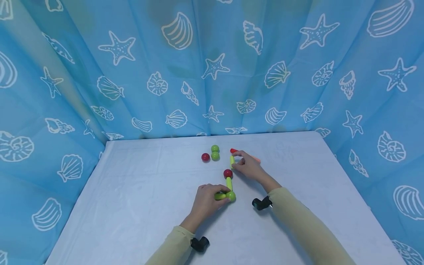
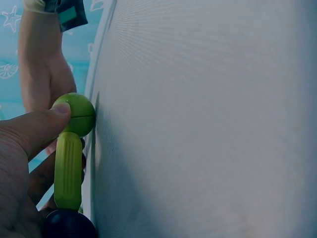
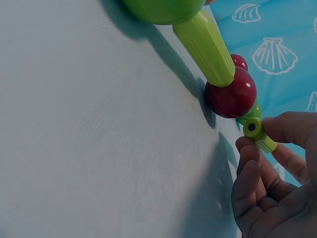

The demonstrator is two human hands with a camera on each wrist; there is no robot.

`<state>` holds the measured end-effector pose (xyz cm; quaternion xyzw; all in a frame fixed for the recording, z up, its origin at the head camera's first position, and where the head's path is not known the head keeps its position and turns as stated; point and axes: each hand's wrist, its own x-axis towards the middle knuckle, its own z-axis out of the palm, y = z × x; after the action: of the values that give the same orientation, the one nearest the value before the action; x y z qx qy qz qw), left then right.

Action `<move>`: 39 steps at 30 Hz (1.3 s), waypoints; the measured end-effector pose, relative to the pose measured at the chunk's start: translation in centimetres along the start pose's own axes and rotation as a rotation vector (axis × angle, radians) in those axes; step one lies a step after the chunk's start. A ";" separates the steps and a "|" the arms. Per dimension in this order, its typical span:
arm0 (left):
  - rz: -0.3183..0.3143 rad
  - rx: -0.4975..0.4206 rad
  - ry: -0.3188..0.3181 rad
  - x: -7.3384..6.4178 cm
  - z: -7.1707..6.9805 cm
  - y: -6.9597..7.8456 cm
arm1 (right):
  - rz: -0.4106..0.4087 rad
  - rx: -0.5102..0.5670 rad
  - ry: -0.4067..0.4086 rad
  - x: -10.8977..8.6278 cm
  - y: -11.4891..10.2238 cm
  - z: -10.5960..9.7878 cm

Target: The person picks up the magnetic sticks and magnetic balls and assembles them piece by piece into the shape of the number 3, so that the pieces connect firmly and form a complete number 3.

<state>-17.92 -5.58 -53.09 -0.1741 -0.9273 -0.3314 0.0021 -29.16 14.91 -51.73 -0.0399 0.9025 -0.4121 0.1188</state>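
My left hand (image 1: 208,198) grips a joined piece of a toy building set, its thumb on a green ball (image 2: 74,111). A yellow-green stick (image 2: 68,168) runs from that ball to a dark ball (image 2: 69,227) low in the left wrist view. From the same green ball, a second yellow-green stick (image 1: 229,183) leads to a red ball (image 1: 228,173). Farther out, my right hand (image 1: 248,167) pinches a loose yellow-green stick (image 3: 260,135) between thumb and fingers. A dark round dot shows on its end, close beside the red ball.
Beyond the hands lie two green balls (image 1: 215,152) and another red ball (image 1: 205,157). A red stick (image 1: 233,150) and an orange stick (image 1: 256,159) are partly hidden behind the right hand. A white cloth covers the table (image 1: 132,206); a blue shell-print curtain (image 1: 205,92) surrounds it.
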 end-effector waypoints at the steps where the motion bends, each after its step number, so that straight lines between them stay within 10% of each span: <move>1: 0.003 0.001 0.002 0.0 0.0 0.0 | 0.004 0.010 -0.002 0.2 0.0 0.1; 39: 0.013 0.014 0.011 -0.7 0.6 -0.6 | -0.025 0.031 -0.001 0.3 -0.3 2.8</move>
<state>-17.40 -5.86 -53.95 -0.1785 -0.9283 -0.3258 0.0106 -28.71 12.60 -53.31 -0.0493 0.8954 -0.4275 0.1147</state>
